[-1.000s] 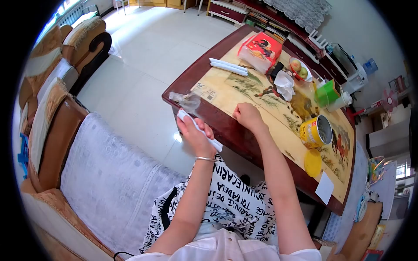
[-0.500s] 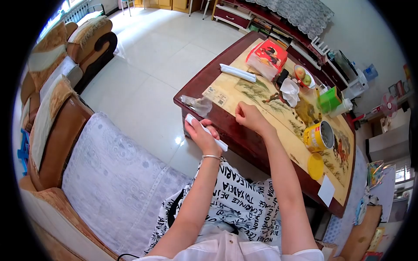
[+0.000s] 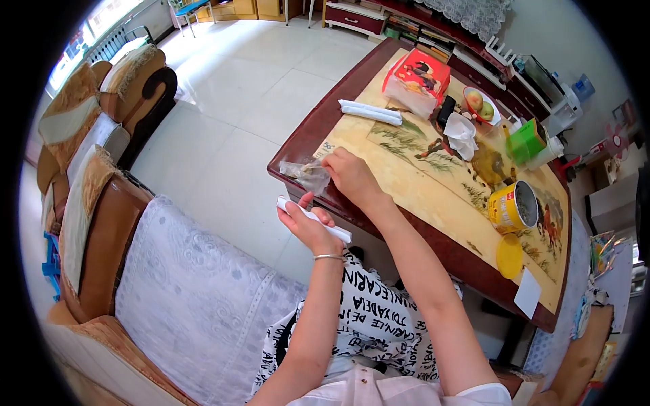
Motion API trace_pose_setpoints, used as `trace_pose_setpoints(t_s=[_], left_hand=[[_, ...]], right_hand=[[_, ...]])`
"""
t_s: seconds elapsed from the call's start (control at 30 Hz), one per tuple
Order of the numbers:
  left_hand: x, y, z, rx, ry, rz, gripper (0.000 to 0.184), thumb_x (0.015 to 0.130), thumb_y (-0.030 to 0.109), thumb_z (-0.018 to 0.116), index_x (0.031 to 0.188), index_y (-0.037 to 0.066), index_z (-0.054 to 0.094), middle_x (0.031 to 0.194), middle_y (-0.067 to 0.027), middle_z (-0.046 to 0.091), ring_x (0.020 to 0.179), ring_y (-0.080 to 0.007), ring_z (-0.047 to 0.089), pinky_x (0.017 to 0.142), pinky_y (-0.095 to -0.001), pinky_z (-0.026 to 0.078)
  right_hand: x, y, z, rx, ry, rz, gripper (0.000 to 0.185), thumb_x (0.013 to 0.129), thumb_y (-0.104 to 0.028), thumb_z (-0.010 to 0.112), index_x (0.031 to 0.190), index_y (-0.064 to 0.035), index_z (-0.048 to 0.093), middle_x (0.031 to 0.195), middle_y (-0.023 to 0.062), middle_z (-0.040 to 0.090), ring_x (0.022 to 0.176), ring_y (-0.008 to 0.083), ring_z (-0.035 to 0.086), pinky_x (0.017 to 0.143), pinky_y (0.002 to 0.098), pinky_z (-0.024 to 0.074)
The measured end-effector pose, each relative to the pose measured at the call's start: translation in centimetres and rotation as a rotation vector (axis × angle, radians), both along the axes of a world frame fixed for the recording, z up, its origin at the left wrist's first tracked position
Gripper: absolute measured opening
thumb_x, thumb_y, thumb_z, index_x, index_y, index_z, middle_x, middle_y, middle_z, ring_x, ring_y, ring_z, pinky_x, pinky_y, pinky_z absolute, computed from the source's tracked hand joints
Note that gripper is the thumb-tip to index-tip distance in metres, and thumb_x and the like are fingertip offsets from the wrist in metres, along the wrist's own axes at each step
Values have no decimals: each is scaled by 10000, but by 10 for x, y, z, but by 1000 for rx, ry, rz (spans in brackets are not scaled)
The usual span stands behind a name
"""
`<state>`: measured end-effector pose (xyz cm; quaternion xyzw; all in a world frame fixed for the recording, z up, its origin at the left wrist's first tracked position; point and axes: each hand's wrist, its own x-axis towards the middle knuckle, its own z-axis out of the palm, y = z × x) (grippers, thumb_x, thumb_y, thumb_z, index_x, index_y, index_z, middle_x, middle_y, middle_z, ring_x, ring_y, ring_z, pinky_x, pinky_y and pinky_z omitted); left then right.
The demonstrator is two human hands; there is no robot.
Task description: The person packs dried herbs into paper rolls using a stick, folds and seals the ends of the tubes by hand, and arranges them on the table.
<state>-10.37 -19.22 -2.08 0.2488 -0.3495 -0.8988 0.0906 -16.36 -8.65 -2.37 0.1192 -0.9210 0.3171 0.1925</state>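
My left hand (image 3: 310, 227) is closed around a long, narrow strip of folded white paper (image 3: 332, 232), held in front of the table edge. One end sticks out past the thumb and the other beyond the palm. My right hand (image 3: 352, 177) reaches over the table's near left corner, its fingertips pinched together at a crumpled clear plastic bag (image 3: 306, 177). Something small and pale shows through the bag, too unclear to name. Behind the right hand, two similar long white paper pieces (image 3: 370, 112) lie side by side on the table.
On the wooden table (image 3: 291, 152) are a red bag (image 3: 418, 74), a crumpled tissue (image 3: 462, 137), a bowl of fruit (image 3: 486, 111), a green box (image 3: 525, 143), a yellow can (image 3: 512, 207), its yellow lid (image 3: 509, 256) and a white card (image 3: 527, 293). A covered sofa (image 3: 203, 264) stands at left.
My right hand has moved left, from over the tabletop to the plastic bag, and now touches it. My left hand still holds the white paper strip, slightly shifted. The view has turned a little.
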Motion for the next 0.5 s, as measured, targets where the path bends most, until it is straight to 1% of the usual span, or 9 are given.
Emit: trace_pose_setpoints(t_s=[0.17, 0.23, 0.33, 0.37, 0.43, 0.5], left_hand=[[0, 0, -9, 2, 11, -26, 384, 1011, 336, 336, 1330, 131, 279, 1004, -116, 555, 427, -73, 400, 339, -205, 293], [-1, 0, -9, 12, 27, -18, 368, 999, 344, 377, 1287, 126, 309, 1020, -122, 535, 451, -74, 408, 353, -201, 309], [-4, 0, -8, 7, 35, 1, 360, 1001, 345, 365, 1274, 119, 307, 1056, -133, 545, 449, -74, 403, 356, -200, 316], [-5, -1, -9, 5, 35, 3, 360, 1001, 345, 365, 1274, 119, 307, 1056, -133, 545, 449, -74, 403, 356, -200, 316], [-8, -2, -13, 5, 0, 6, 428, 997, 349, 345, 1350, 122, 261, 1117, -130, 565, 423, -77, 407, 340, -204, 297], [-10, -4, -16, -9, -12, 12, 431, 993, 341, 344, 1354, 120, 257, 1145, -135, 563, 422, -79, 406, 341, -205, 299]], right_hand=[[-8, -1, -7, 1, -33, 16, 67, 793, -20, 551, 823, -19, 611, 847, 164, 576, 812, 355, 608, 712, 428, 497], [-10, -1, -9, 9, -51, 20, 65, 787, -19, 555, 820, -19, 611, 848, 165, 576, 811, 357, 609, 710, 429, 497], [-10, 2, -10, 11, -71, 44, 61, 796, -28, 562, 825, -18, 615, 856, 163, 580, 813, 355, 609, 715, 425, 496], [-9, 2, -10, -24, -94, 51, 62, 806, -36, 566, 829, -19, 621, 865, 161, 584, 818, 351, 609, 722, 422, 495], [-7, 6, -12, -60, -117, 58, 64, 815, -43, 569, 832, -20, 627, 873, 158, 587, 823, 347, 609, 729, 418, 495], [-5, 10, -14, -80, -126, 56, 44, 813, -41, 606, 852, -29, 620, 840, 132, 579, 808, 320, 594, 728, 378, 486]])
